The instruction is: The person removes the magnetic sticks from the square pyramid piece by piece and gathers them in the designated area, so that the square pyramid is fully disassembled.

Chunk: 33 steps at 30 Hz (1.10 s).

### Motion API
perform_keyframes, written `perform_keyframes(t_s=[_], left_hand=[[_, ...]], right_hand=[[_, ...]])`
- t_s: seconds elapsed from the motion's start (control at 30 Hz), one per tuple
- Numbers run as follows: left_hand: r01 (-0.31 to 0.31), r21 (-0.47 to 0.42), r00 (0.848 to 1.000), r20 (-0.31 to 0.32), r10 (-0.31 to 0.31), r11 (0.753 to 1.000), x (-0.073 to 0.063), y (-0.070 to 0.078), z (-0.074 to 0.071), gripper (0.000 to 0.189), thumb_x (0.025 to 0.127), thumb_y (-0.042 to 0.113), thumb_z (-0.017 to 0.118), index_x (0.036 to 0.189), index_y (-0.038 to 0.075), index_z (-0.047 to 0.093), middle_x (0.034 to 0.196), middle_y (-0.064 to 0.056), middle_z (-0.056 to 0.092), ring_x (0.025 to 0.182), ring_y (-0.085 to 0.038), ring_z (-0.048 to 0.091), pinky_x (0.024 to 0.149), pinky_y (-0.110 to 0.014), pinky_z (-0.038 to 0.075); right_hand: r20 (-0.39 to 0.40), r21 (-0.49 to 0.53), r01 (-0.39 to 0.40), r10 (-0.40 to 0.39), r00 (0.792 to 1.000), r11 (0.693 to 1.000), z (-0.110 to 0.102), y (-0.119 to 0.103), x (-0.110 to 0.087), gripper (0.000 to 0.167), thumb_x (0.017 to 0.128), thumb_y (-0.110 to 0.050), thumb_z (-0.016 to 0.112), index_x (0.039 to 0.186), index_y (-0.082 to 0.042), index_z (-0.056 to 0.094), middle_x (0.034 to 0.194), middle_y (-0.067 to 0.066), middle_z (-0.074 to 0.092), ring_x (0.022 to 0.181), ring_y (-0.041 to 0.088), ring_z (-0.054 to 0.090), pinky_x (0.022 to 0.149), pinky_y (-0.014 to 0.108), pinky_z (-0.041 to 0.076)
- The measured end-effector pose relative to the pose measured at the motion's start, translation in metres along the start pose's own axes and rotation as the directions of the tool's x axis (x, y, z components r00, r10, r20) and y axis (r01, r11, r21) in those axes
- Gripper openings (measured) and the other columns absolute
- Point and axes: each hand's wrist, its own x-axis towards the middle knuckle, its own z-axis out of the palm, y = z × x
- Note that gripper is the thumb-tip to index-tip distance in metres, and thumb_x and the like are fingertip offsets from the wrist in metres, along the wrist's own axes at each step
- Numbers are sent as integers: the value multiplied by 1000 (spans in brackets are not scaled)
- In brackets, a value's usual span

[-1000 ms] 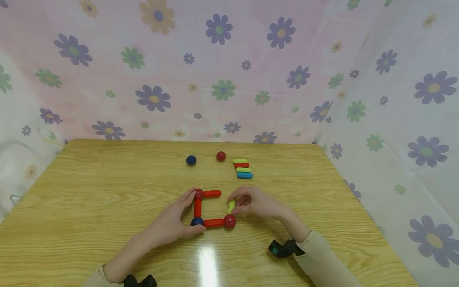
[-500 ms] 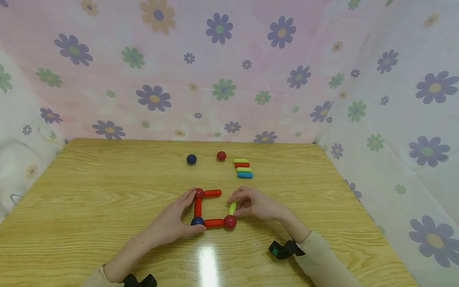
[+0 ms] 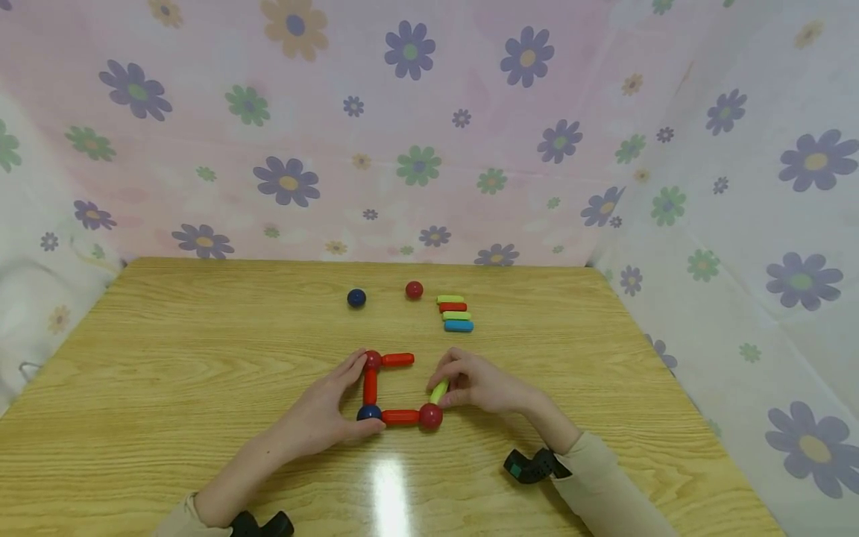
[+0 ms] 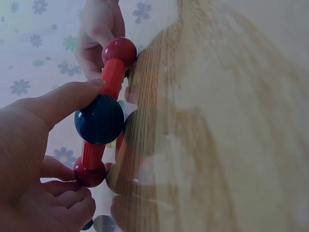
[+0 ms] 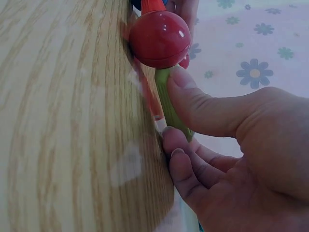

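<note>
Toy building rods and balls form an open-sided frame on the table in the head view. A red ball (image 3: 372, 361) at its far left corner joins two red rods, one of them a far rod (image 3: 399, 359) with a free right end. My left hand (image 3: 329, 418) holds the frame's left side, fingers at that ball and thumb on the near blue ball (image 4: 99, 119). A red near rod (image 3: 400, 418) runs to the near right red ball (image 5: 160, 39). My right hand (image 3: 479, 384) pinches a yellow-green rod (image 5: 169, 99), whose end meets that ball; fingers partly cover it.
Farther back on the table (image 3: 201, 328) lie a dark blue ball (image 3: 356, 298) and a red ball (image 3: 414, 290). Beside them is a row of several rods, with a blue rod (image 3: 458, 326) nearest. A flowered cloth (image 3: 416, 164) hangs behind the table.
The yellow-green rod's far end has swung to the right, so it leans outward from the near right red ball. My right hand shifted slightly with it; my left hand stayed in place.
</note>
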Motion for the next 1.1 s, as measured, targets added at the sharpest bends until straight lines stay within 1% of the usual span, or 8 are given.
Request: perform_keyframes(t_s=[0.23, 0.4, 0.5, 0.57, 0.63, 0.77, 0.93, 1.1], left_hand=[[-2, 2, 1000, 0, 2, 1000, 1, 0, 0, 108, 78, 56, 80, 158, 9, 27, 167, -6, 18, 150, -38, 25, 115, -61, 31], [-6, 4, 1000, 0, 6, 1000, 1, 0, 0, 106, 78, 55, 80, 158, 8, 28, 167, -5, 19, 150, -37, 25, 115, -60, 31], [-3, -1, 1000, 4, 3, 1000, 1, 0, 0, 107, 78, 55, 80, 158, 8, 27, 167, -6, 19, 150, -37, 25, 115, -61, 31], [3, -7, 1000, 8, -2, 1000, 0, 0, -1, 107, 78, 55, 80, 159, 8, 26, 167, -6, 18, 150, -38, 25, 115, -62, 30], [8, -11, 1000, 12, -8, 1000, 0, 0, -1, 108, 78, 55, 80, 159, 9, 25, 167, -7, 18, 150, -39, 24, 115, -63, 30], [13, -7, 1000, 14, -13, 1000, 0, 0, -2, 108, 78, 56, 80, 159, 10, 25, 167, -7, 18, 150, -39, 25, 114, -63, 31], [6, 5, 1000, 5, -6, 1000, 0, 1, -1, 108, 78, 55, 81, 159, 9, 26, 167, -8, 19, 149, -39, 26, 114, -62, 32], [6, 5, 1000, 2, -6, 1000, 1, 1, 0, 108, 77, 55, 81, 158, 9, 27, 167, -7, 19, 149, -39, 26, 114, -62, 32]], right_hand=[[-32, -20, 21, -22, 999, 1000, -1, 1, -5, 14, 94, -20, 71, 107, -15, 71, 111, 4, 55, 94, 16, 54, 83, 26, 50], [-57, -17, -4, 4, 998, 1000, -2, 6, -10, 12, 94, -27, 71, 104, -21, 68, 98, -3, 61, 83, 10, 52, 72, 22, 47], [-60, 26, -36, 37, 997, 999, -1, 6, -13, 13, 93, -28, 73, 102, -21, 67, 92, -5, 63, 76, 8, 53, 66, 20, 47], [-62, 59, -42, 46, 997, 997, 1, 6, -14, 15, 92, -28, 74, 103, -20, 68, 94, -3, 65, 78, 9, 55, 67, 21, 48], [-66, 90, -52, 58, 996, 995, 2, 5, -14, 17, 91, -27, 75, 105, -20, 70, 102, -2, 68, 81, 10, 57, 68, 22, 50], [-64, 104, -90, 97, 993, 991, 4, 4, -14, 17, 92, -28, 74, 108, -25, 74, 109, -4, 71, 72, 8, 54, 63, 21, 47], [-62, 103, -116, 122, 991, 988, 6, 4, -14, 14, 92, -28, 74, 106, -28, 75, 105, -5, 72, 59, 5, 44, 56, 19, 39], [-79, 114, -110, 120, 990, 987, 7, 2, -14, 12, 91, -28, 75, 104, -27, 75, 105, -2, 72, 60, 6, 44, 56, 19, 38]])
